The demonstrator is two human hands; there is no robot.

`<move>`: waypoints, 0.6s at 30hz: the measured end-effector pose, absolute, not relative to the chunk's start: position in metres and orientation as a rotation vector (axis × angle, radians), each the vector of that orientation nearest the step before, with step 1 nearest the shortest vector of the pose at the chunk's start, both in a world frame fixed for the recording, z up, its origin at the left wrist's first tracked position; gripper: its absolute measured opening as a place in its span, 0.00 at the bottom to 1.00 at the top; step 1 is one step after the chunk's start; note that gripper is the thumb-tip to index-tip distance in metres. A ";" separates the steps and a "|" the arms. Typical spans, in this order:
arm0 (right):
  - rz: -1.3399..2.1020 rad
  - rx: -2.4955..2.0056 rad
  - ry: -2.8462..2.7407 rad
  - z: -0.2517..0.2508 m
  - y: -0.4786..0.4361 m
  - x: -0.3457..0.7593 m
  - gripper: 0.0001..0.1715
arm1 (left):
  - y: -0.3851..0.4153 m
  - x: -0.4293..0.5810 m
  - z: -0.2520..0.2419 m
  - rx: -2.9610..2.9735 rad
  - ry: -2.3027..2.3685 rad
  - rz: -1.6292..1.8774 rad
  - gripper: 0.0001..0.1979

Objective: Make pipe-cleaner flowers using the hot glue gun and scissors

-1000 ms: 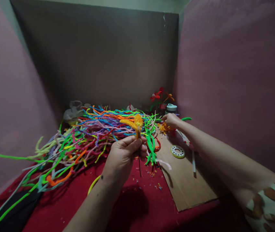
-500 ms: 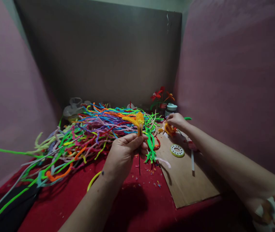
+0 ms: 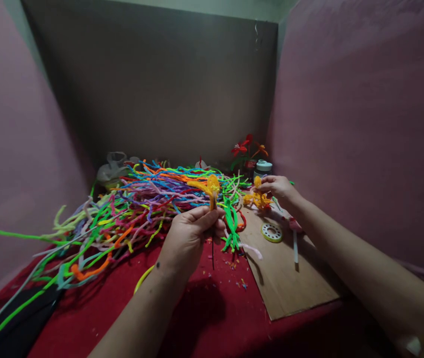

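Note:
In the middle, my left hand [image 3: 193, 233] is closed on the stem of a partly formed yellow-orange flower [image 3: 213, 185], which stands upright with small yellow bits at its centre. A thin dark wire sticks out below the fist. Over the far part of the cardboard, my right hand [image 3: 277, 189] pinches a small orange fuzzy piece [image 3: 258, 182] between thumb and fingers. Right below that piece lies a heap of orange fuzzy pieces [image 3: 259, 200]. A bundle of bright green pipe cleaners [image 3: 231, 226] lies just right of my left hand.
Many coloured pipe cleaners [image 3: 152, 191] cover the red cloth [image 3: 122, 318] at left and centre. The cardboard [image 3: 290, 288] holds a round white-and-yellow disc [image 3: 271, 232] and a white stick [image 3: 296, 251]. Behind are a lidded jar [image 3: 263, 168] and red flowers [image 3: 240, 148].
My right hand has lifted slightly off the orange heap and now shows a small orange piece in its fingers. My left hand and the flower have barely shifted.

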State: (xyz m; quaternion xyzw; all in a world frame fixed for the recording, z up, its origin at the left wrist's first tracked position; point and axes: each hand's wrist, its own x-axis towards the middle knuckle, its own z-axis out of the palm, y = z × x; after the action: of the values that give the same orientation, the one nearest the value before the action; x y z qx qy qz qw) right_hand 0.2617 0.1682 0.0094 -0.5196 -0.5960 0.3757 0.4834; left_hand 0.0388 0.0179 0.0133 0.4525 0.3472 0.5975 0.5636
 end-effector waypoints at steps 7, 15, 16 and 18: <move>0.983 -1.084 -1.382 0.020 0.142 0.258 0.09 | 0.020 0.039 0.011 1.090 0.840 1.391 0.09; 1.037 -1.161 -1.396 0.015 0.152 0.256 0.06 | 0.018 0.040 0.014 1.053 0.834 1.383 0.07; 1.051 -1.186 -1.412 0.013 0.156 0.256 0.06 | 0.018 0.040 0.014 1.052 0.838 1.384 0.07; 1.072 -1.222 -1.439 0.011 0.162 0.254 0.06 | 0.018 0.040 0.014 1.047 0.843 1.393 0.07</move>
State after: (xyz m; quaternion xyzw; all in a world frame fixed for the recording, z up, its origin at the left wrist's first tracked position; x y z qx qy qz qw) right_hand 0.2537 0.1623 0.0109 -0.4978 -0.5862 0.4369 0.4666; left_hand 0.0404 0.0177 0.0139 0.4455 0.3589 0.5926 0.5671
